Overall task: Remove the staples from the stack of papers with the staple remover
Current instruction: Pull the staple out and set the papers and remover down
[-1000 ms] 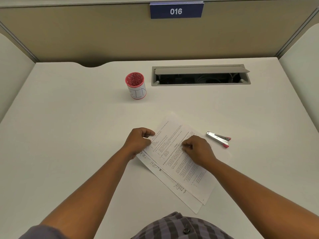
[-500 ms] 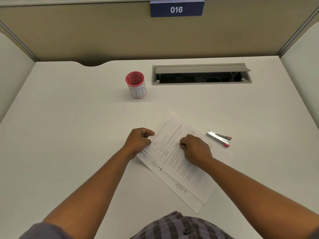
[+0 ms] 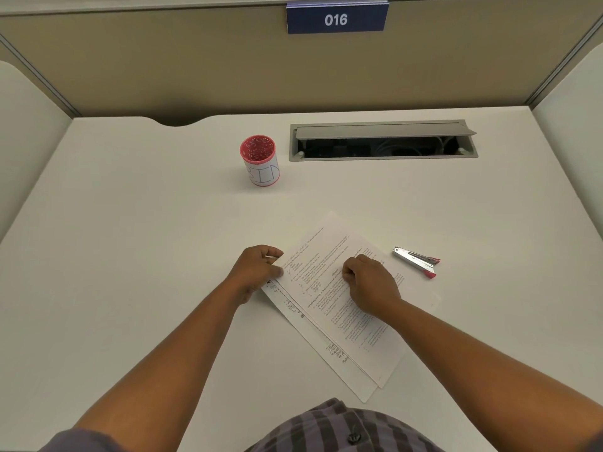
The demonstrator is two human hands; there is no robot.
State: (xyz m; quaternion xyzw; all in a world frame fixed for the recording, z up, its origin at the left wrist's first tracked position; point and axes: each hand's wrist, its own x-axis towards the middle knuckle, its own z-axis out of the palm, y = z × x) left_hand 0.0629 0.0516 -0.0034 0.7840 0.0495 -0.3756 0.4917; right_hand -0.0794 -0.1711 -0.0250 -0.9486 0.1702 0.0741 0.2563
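Observation:
A stack of printed papers (image 3: 329, 288) lies slanted on the white desk, its sheets fanned slightly apart. My left hand (image 3: 257, 269) pinches the stack's left corner between thumb and fingers. My right hand (image 3: 370, 283) rests on the top sheet with its fingers curled in; whether anything is in them is hidden. The metal staple remover (image 3: 416, 261) with red tips lies on the desk to the right of the papers, apart from both hands.
A red mesh cup (image 3: 260, 160) wrapped in a white label stands at the back. Behind it to the right is an open grey cable tray (image 3: 381, 140) set into the desk (image 3: 130, 256). Partition walls close the back and sides.
My right hand has slid a little to the left across the top sheet. My left hand and the staple remover have stayed put.

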